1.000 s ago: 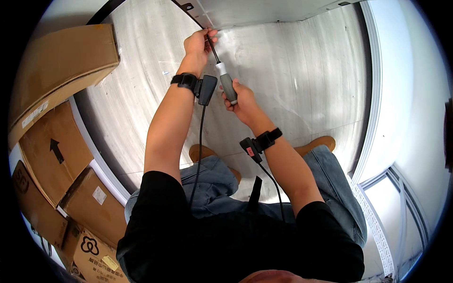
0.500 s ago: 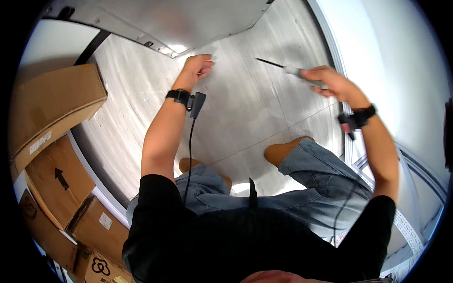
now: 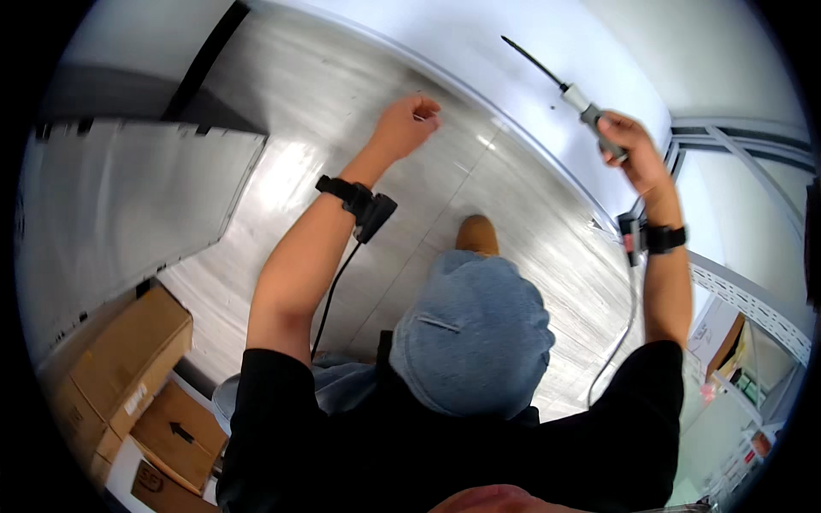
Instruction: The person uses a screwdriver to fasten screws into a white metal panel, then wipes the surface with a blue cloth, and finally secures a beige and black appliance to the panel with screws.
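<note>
A screwdriver (image 3: 588, 109) with a grey and white handle and a long dark shaft is gripped in my right hand (image 3: 631, 152). Its tip points up and to the left, in front of the white wall panel. My left hand (image 3: 407, 128) hovers over the floor, fingers curled in. A small pale sliver shows by those fingers, too small to name. Each wrist wears a black strap with a small device and a cable, the left device (image 3: 375, 218) being a dark block.
At the left stands a grey metal panel (image 3: 145, 192) with small clips along its edges. Cardboard boxes (image 3: 141, 363) are stacked below it. A white wall panel (image 3: 590, 51) runs along the far right, with a metal frame and shelf (image 3: 744, 303) nearer. My raised knee (image 3: 479, 333) is between my arms.
My view has turned to the right, so the metal panel now sits at the left. One knee has come up. My right hand has carried the screwdriver up toward the white wall panel.
</note>
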Available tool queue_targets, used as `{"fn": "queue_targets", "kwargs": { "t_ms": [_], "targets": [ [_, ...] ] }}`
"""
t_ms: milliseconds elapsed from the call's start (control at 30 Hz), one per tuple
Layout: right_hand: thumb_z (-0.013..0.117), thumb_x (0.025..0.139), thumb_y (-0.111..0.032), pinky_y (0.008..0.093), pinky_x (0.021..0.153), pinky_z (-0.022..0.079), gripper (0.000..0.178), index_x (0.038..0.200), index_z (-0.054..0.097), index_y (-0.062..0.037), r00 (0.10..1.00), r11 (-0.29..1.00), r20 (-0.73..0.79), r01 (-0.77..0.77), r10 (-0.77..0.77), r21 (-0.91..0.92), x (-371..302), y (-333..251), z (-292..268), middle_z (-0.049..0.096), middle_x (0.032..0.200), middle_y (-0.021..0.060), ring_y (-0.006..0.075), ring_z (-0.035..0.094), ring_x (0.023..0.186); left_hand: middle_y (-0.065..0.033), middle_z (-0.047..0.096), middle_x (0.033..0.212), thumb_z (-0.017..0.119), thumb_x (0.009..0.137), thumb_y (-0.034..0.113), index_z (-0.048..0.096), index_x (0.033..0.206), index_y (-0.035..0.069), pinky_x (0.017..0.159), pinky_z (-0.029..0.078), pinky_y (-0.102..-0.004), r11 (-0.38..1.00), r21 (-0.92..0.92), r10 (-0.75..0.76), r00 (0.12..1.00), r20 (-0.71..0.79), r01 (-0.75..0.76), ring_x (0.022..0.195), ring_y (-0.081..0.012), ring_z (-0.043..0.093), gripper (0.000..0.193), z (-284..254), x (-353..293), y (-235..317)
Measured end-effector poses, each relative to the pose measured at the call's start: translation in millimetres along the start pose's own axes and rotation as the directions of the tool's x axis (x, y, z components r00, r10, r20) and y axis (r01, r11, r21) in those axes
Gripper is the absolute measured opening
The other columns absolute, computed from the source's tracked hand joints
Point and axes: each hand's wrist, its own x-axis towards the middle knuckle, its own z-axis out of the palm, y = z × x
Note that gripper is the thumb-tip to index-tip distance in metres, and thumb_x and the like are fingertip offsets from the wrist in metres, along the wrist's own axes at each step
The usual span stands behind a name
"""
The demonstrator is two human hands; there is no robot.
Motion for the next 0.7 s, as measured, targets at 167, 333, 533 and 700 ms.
{"fn": "queue_targets", "kwargs": {
  "t_ms": [167, 333, 533, 700],
  "targets": [
    [0.06, 0.091, -0.036, 0.0194, 0.048, 0.029, 0.038, 0.107, 0.063, -0.0015, 0.998, 0.932, -0.045, -0.031, 0.051, 0.361, 19.1, 120.2, -19.5, 0.048, 0.061, -0.0032, 0.0059, 0.044, 0.052, -0.0085, 0.068, 0.094, 0.069, 0.082, 0.017, 0.065, 0.105, 0.006, 0.079, 0.051, -0.0323, 0.965, 0.229, 0.116, 0.99, 0.083, -0.132, 0.088, -0.0194, 0.063, 0.026, 89.2, 43.3, 11.7],
    [0.056, 0.093, -0.035, 0.0214, 0.051, 0.033, 0.044, 0.113, 0.057, 0.0046, 0.995, 0.845, -0.064, -0.033, 0.079, 0.534, 22.3, 167.3, -36.8, 0.049, 0.076, -0.0001, 0.0074, 0.044, 0.055, -0.0056, 0.066, 0.09, 0.072, 0.08, 0.016, 0.065, 0.105, 0.01, 0.076, 0.05, -0.0345, 0.922, 0.281, 0.28, 0.96, -0.006, -0.267, 0.086, -0.0213, 0.062, 0.026, 160.5, 82.8, 26.3],
    [0.055, 0.093, -0.034, 0.0221, 0.053, 0.033, 0.043, 0.113, 0.057, 0.0048, 0.986, 0.791, -0.069, -0.077, 0.149, 0.606, 19.0, 189.4, -42.7, 0.049, 0.08, 0.0008, 0.0082, 0.044, 0.058, -0.0005, 0.063, 0.085, 0.074, 0.075, 0.015, 0.068, 0.094, 0.013, 0.072, 0.047, -0.0369, 0.863, 0.399, 0.38, 0.919, -0.105, -0.311, 0.083, -0.0218, 0.059, 0.02, 193.4, 111.8, 33.1],
    [0.058, 0.091, -0.032, 0.0214, 0.051, 0.03, 0.039, 0.11, 0.062, 0.002, 0.978, 0.835, -0.106, -0.096, 0.181, 0.542, 20.1, 186.6, -43.3, 0.048, 0.065, -0.0021, 0.008, 0.043, 0.055, -0.001, 0.063, 0.082, 0.073, 0.077, 0.015, 0.071, 0.084, 0.013, 0.065, 0.048, -0.0313, 0.83, 0.453, 0.431, 0.89, -0.148, -0.326, 0.073, -0.0178, 0.06, 0.008, 198.6, 118.4, 35.6]
  ]
}}
